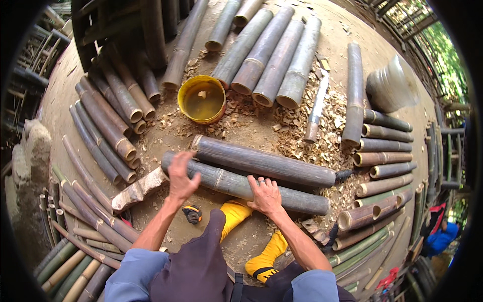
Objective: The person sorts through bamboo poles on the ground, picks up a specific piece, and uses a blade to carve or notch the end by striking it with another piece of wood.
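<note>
Cut tubes (104, 123) line the dirt floor's (58, 110) left edge, probably stacked out of the way. Left hand (182, 177) is spread, grip open, at the near tube's (229, 182) left end mid-floor; can't tell if it's touching. Right hand (265, 195) rests flattish on that tube, grip open, likely steadying it. Shavings (334, 131) litter the dirt; greenery (444, 60) shows past the right edge.

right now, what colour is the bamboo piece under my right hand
The bamboo piece is dark grey with a paler ring, best seen in head view.
</note>
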The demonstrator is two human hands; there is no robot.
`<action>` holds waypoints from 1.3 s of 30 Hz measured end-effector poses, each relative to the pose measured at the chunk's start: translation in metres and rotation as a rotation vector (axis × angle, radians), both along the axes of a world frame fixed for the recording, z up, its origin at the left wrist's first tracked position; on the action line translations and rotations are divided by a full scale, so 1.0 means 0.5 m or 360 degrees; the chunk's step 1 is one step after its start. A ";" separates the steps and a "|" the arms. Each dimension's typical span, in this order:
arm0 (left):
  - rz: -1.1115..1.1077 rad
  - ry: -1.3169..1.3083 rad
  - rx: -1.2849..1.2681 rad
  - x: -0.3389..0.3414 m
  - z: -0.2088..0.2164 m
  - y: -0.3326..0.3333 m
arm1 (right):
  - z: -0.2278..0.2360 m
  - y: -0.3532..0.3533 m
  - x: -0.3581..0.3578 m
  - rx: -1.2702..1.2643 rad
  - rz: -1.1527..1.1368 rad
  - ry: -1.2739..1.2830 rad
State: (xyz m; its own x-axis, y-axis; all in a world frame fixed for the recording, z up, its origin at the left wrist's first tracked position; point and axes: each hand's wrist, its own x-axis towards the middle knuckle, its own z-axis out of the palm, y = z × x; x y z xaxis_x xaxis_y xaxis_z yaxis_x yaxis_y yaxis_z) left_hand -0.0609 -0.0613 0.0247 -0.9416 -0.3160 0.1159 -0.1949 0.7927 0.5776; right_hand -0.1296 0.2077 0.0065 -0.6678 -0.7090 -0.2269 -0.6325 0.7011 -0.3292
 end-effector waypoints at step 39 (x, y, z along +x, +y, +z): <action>-0.1037 -0.0646 -0.0706 -0.063 -0.021 0.154 | 0.074 0.473 0.508 -0.0548 -0.1160 -0.0537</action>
